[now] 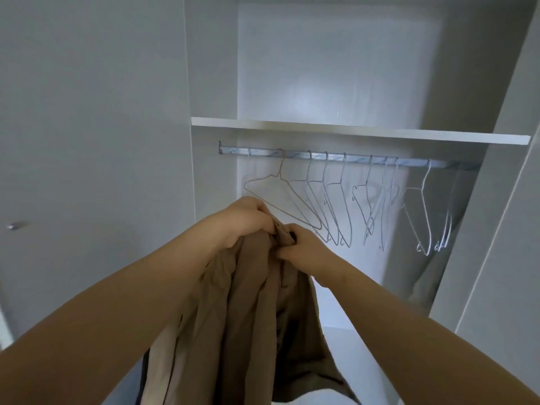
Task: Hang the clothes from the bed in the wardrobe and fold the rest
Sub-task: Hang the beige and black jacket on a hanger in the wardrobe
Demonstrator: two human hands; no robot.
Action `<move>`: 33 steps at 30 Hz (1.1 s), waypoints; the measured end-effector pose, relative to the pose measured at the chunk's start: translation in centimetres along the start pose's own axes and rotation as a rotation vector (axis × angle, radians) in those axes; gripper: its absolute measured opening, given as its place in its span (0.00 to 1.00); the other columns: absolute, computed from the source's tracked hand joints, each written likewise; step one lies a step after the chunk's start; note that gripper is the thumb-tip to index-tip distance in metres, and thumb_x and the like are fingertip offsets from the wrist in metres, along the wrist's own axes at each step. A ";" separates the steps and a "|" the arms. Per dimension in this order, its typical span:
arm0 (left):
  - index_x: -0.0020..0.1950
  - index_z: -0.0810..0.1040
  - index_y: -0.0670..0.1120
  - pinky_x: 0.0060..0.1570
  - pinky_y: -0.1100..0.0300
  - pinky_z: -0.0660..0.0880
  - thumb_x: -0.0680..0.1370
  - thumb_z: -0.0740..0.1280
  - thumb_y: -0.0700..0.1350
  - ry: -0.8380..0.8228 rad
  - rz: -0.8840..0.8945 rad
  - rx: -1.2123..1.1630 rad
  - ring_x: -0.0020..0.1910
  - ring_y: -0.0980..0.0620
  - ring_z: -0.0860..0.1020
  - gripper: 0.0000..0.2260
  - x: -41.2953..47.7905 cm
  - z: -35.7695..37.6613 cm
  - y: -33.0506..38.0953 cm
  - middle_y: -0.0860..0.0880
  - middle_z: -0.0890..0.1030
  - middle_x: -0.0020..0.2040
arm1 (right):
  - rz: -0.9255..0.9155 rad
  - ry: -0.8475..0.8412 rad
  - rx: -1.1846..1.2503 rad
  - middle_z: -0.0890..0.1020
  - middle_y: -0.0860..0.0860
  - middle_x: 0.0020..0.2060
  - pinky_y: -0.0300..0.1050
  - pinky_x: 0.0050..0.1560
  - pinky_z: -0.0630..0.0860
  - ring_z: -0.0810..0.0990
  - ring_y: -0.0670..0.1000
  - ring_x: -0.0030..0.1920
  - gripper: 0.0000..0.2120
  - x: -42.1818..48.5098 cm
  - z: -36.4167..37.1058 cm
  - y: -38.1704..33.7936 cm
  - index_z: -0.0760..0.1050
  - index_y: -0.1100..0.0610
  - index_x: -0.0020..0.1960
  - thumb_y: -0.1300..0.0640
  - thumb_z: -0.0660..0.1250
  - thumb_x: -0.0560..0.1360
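Tan garment (239, 317) hangs bunched up close, held in front of the open wardrobe (213, 83). Inside, only bare wire hangers (370, 220) hang on the rail (380, 162) under a shelf (350, 131). Left hand (245, 220) and right hand (304, 249) reach forward side by side, fingers curled tight round the garment's top.

Matt cloth garment (248, 302), metal hangers (346, 200) — shiny

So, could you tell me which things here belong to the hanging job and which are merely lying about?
In the job: tan garment, gripped by left hand and right hand; wire hangers; rail.
Just there: shelf; door knob.
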State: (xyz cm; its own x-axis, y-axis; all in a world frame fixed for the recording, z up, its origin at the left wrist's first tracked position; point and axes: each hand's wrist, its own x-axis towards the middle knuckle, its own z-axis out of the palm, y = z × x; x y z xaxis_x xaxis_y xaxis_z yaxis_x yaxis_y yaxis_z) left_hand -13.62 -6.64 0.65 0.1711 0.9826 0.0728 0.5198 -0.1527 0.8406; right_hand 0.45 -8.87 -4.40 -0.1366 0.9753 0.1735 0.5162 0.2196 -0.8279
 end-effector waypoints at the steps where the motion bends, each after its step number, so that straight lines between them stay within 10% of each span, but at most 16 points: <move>1: 0.45 0.77 0.43 0.45 0.56 0.77 0.70 0.71 0.37 -0.011 0.033 0.011 0.45 0.48 0.78 0.06 -0.2 -0.6 -0.4 0.44 0.79 0.45 | -0.016 0.082 0.033 0.80 0.53 0.46 0.48 0.52 0.77 0.79 0.53 0.49 0.09 0.3 0.1 -0.3 0.76 0.54 0.51 0.62 0.65 0.73; 9: 0.56 0.70 0.58 0.48 0.63 0.75 0.71 0.73 0.47 0.053 0.220 -0.037 0.47 0.58 0.75 0.18 -1.9 -1.5 -7.4 0.54 0.75 0.51 | 0.020 0.316 0.617 0.78 0.50 0.36 0.37 0.37 0.74 0.76 0.48 0.37 0.17 2.0 2.2 -3.6 0.74 0.52 0.37 0.70 0.56 0.75; 18: 0.72 0.61 0.49 0.56 0.58 0.74 0.71 0.73 0.41 -0.310 -0.160 -0.146 0.59 0.49 0.74 0.33 -1.5 0.4 -13.7 0.49 0.72 0.64 | 0.165 0.350 0.803 0.75 0.52 0.36 0.44 0.50 0.73 0.73 0.48 0.37 0.11 3.8 0.7 -4.8 0.73 0.58 0.45 0.64 0.53 0.80; 27: 0.72 0.60 0.52 0.68 0.44 0.64 0.65 0.69 0.63 -0.449 -0.371 -0.173 0.68 0.45 0.66 0.39 0.1 0.6 -16.4 0.49 0.66 0.70 | 0.076 0.406 0.960 0.79 0.54 0.41 0.43 0.44 0.76 0.77 0.51 0.40 0.12 3.4 -1.5 -2.9 0.75 0.59 0.49 0.65 0.53 0.80; 33: 0.59 0.76 0.39 0.56 0.51 0.76 0.61 0.76 0.54 -0.531 -0.539 -0.337 0.53 0.44 0.79 0.31 1.2 1.4 -15.8 0.42 0.80 0.55 | 0.173 0.464 0.982 0.77 0.58 0.52 0.44 0.54 0.71 0.76 0.50 0.43 0.17 4.5 -1.5 -1.8 0.69 0.65 0.66 0.62 0.50 0.82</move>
State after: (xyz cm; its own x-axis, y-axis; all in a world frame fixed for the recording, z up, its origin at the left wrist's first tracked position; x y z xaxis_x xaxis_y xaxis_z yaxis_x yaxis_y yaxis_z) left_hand -20.40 -3.16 -13.29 0.3866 0.7185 -0.5782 0.3788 0.4479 0.8099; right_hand 0.17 -4.85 -1.28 0.3102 0.9503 0.0276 -0.4275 0.1654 -0.8887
